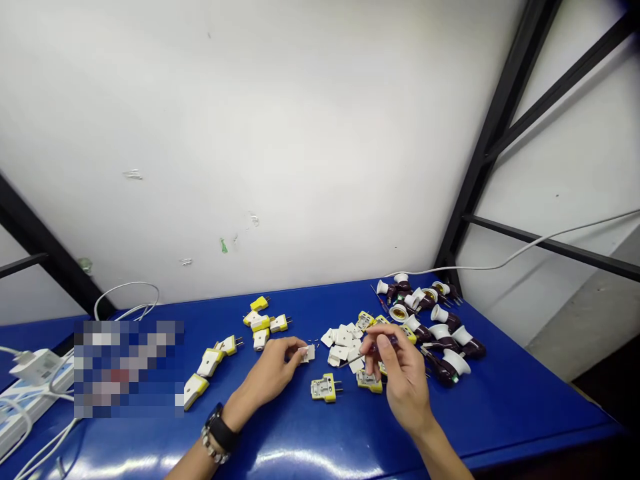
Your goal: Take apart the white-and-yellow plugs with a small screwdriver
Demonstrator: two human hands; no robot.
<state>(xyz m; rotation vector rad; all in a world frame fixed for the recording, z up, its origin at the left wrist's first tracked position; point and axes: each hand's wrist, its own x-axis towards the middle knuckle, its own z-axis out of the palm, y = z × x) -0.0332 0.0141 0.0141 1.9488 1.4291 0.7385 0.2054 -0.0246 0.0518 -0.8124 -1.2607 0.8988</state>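
My left hand (274, 365) is closed in a pinch on a small white plug cover (310, 353) just above the blue table. A screwdriver (352, 360) is gripped in my right hand (400, 377), its thin shaft pointing left and its dark handle mostly behind the fingers. Between the hands, an opened yellow-and-white plug (324, 387) lies with its inside facing up. Another opened plug (369, 380) is beside my right hand. Several white covers (343, 337) are heaped behind them, and a few tiny screws (314, 342) lie near my left fingertips.
Closed yellow-and-white plugs (209, 362) form groups on the left. Brown-and-white lamp sockets (443, 335) crowd the right, with a second screwdriver (380, 300) near them. A power strip (37, 407) with white cables is at far left. Black metal posts (493, 143) and a white wall stand behind.
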